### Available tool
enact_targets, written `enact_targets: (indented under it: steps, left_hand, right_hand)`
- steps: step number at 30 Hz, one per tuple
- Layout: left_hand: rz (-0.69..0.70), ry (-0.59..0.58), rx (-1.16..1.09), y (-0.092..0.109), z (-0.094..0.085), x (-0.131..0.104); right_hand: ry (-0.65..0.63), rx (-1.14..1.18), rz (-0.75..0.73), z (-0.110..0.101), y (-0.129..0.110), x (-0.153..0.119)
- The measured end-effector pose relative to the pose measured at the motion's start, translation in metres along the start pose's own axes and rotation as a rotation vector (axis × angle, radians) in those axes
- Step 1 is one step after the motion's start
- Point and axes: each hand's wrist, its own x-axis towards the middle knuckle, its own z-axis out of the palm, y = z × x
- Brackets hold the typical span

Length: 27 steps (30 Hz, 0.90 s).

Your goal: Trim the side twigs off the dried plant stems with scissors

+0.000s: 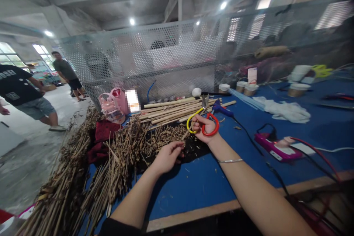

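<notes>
My right hand (201, 127) is closed around a pair of scissors (212, 127) with one red and one yellow handle loop, blades pointing up and away. A short dried stem (188, 134) runs from the right fingers down to my left hand (167, 156), whose thumb and fingertips pinch its lower end. Beneath and left of the hands lies a heap of dried brown plant stems (121, 155) with small seed heads, partly on a black cloth (197, 151). Just beyond the scissors is a bundle of pale sticks (166, 112). A blue glue gun (221, 108) rests beside it.
The blue table (190, 191) has a wooden front edge. At right are a purple power strip (278, 149) with cables, white gloves (287, 110) and several cups (298, 89). A pink bag (117, 101) stands at left before a perforated metal screen (143, 59). Two people (26, 92) are on the left.
</notes>
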Motion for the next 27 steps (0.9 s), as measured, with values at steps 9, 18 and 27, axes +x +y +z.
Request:
enact_targets:
  steps: [9, 18, 27]
  left_hand:
    - [-0.018, 0.039, -0.028, 0.0, 0.001, 0.001]
    - [-0.05, 0.074, -0.337, 0.015, -0.008, -0.002]
    - [-0.024, 0.041, -0.367, 0.013, -0.005, -0.006]
  right_hand:
    - [-0.059, -0.136, 0.034, 0.005, 0.01, -0.002]
    - [-0.386, -0.465, 0.291, 0.015, 0.043, -0.019]
    - [-0.288, -0.565, 0.244, 0.02, 0.048, -0.018]
